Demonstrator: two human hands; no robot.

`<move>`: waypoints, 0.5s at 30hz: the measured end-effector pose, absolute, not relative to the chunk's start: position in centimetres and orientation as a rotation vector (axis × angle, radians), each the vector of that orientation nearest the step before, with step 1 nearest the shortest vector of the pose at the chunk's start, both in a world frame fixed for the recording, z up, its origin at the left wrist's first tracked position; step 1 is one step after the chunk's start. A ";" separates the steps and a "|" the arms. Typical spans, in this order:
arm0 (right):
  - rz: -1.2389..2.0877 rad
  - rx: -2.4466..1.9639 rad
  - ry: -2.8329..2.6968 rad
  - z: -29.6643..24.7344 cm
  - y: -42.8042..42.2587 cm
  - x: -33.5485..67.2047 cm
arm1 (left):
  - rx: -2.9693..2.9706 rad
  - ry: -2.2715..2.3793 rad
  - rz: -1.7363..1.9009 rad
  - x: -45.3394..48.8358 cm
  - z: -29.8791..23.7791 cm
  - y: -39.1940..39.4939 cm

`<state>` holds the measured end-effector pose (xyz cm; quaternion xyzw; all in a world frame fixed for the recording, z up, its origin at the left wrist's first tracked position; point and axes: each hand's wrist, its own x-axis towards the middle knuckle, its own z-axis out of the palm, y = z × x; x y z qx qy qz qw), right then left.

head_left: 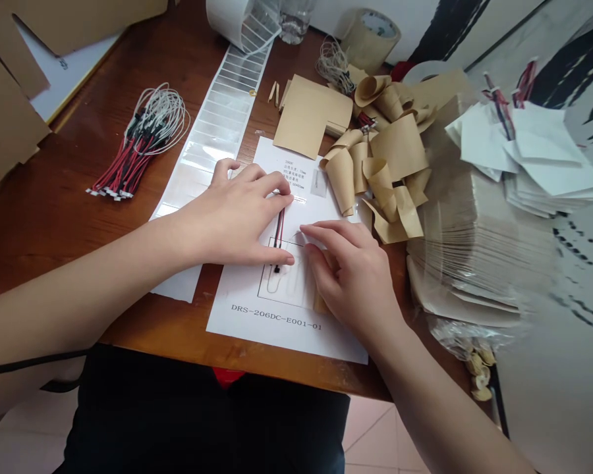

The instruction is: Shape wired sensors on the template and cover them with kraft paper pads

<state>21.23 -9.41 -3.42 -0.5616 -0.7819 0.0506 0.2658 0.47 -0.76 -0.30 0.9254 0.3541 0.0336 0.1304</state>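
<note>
My left hand (237, 214) lies on a printed white sheet (277, 326), its thumb and fingers closing around the upper part of a thin red and black wire lead (279, 230). A small black connector (277, 268) ends the lead just below my thumb. Under it, a pale flat film piece (289, 283) sits inside a drawn rectangle on the sheet. My right hand (348, 273) rests beside it, fingertips on the sheet and the film's right side, holding nothing that I can see. The lead's top end is hidden by my left fingers.
A bundle of red and black wires (138, 155) lies on the wooden table (79, 250) at left, beside a long label strip (217, 125). Curled kraft paper pieces (375, 158) and a tall wrapped stack of cards (479, 243) crowd the right. A tape roll (370, 39) stands behind.
</note>
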 end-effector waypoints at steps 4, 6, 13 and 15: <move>0.145 -1.517 -2.106 -3.6 -9.2 21.4 | 2.677 1.023 0.075 0.4 -0.5 -0.7; 0.161 -1.518 -2.103 -3.6 -9.1 21.4 | 2.679 1.018 0.078 0.3 -0.6 -0.6; 0.173 -1.512 -2.101 -3.7 -8.9 21.3 | 2.695 1.048 0.066 0.5 -0.7 -0.9; 0.172 -1.514 -2.098 -3.6 -8.9 21.3 | 2.698 1.059 0.062 0.7 -0.6 -1.1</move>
